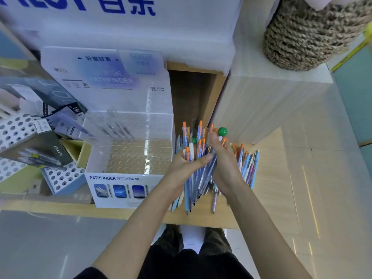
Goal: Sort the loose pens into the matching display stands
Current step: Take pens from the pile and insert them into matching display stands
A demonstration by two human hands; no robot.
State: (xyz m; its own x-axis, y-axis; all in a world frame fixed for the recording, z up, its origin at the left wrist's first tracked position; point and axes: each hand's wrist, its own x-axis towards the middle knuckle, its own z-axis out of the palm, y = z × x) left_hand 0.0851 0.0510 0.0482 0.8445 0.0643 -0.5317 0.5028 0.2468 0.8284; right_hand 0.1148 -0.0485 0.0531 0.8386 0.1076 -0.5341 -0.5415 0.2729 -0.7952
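Note:
A thick bundle of pens (pixel 198 168) with blue barrels and orange caps stands between my hands above the wooden shelf (pixel 267 178). My left hand (pixel 186 165) wraps round the bundle from the left, its fingers reaching across the front. My right hand (pixel 224 164) grips the bundle from the right; a green ball-topped pen (pixel 222 131) sticks up above its fingers. More loose pens (pixel 248 168) lie on the shelf to the right of my right hand. A clear Pathfinder display stand (pixel 128 156) with a grid of empty holes stands just left of my hands.
Left of the stand lie white perforated pen trays (pixel 62 178) and dark pen boxes (pixel 40 150). A pale wooden block (pixel 261 109) rises at the right with a woven basket (pixel 310 35) on top. A white Pilot sign (pixel 120 21) stands behind.

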